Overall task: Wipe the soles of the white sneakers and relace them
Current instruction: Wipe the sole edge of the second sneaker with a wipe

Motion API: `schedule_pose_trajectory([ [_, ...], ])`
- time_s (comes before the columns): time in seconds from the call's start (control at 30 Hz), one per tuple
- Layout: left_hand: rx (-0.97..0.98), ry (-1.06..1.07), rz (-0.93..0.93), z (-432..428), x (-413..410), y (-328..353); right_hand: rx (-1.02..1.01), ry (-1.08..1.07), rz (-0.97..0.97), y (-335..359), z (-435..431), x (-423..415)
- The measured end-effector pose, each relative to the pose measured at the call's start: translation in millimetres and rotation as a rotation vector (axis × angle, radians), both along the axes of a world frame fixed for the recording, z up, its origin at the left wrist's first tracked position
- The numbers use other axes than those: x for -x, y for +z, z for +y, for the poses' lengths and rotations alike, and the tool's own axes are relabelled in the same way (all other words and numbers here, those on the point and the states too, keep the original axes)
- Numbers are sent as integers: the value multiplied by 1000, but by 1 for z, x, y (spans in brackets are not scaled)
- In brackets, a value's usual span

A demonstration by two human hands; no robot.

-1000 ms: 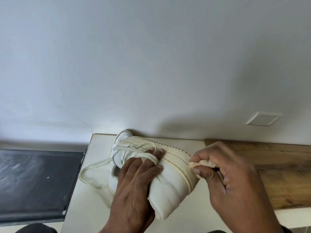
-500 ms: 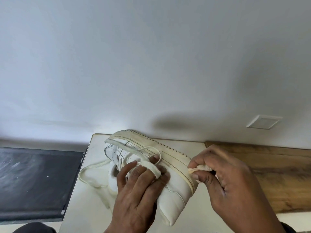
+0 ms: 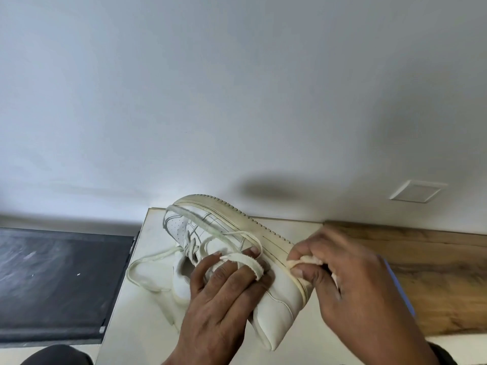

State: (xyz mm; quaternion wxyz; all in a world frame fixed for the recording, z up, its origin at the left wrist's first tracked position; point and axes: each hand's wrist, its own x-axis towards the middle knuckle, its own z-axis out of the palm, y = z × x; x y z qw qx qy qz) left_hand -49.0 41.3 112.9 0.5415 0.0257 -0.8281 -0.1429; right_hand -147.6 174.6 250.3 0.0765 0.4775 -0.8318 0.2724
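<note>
While the dark mat (image 3: 60, 280) lies flat at my far left, the white tabletop (image 3: 131, 325) begins just beside it, and a loose loop of lace (image 3: 143, 264) trails out over that pale surface. Next comes the sneaker (image 3: 279, 309), tipped on its side above the tabletop with its toe toward the wall (image 3: 237, 88) and its heel toward me. Under its opening I can see another white shape (image 3: 181, 285), perhaps the second shoe, though too much of it is hidden to be sure. My left hand (image 3: 218, 306) grips the sneaker across the upper, fingers spread and curled over the leather, with a flat strip of lace lying across two of them. The sole (image 3: 253, 227) faces up and to the right, its yellowed side wall running diagonally from the toe down to my right hand (image 3: 355, 283). That hand is closed round a small wad of cloth (image 3: 303, 262), pinched between thumb and fingertips and pressed against the sole's edge near the heel. Beyond it, a wooden board (image 3: 434, 272) stretches along the right, and a square plate (image 3: 419, 191) sits on the wall above.
</note>
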Motion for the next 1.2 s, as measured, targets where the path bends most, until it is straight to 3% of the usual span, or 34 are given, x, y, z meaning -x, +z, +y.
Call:
schedule_pose_trajectory([
  [0.23,32,-11,-86,-1,0,-9,22,-98,-266,-10,2,22],
  [0.37,87,-63,-184,-1,5,-15,154,-208,-322,-46,13,29],
  [0.57,496,-311,-430,-34,42,-20,376,-544,-591,-146,30,31],
  [0.73,746,-421,-496,-51,86,-43,405,-706,-755,-203,22,32],
  [0.97,901,-549,-736,-67,119,-88,272,-715,-976,-271,8,31],
  [1.2,957,-576,-955,-73,133,-78,214,-643,-1119,-277,-2,30],
])
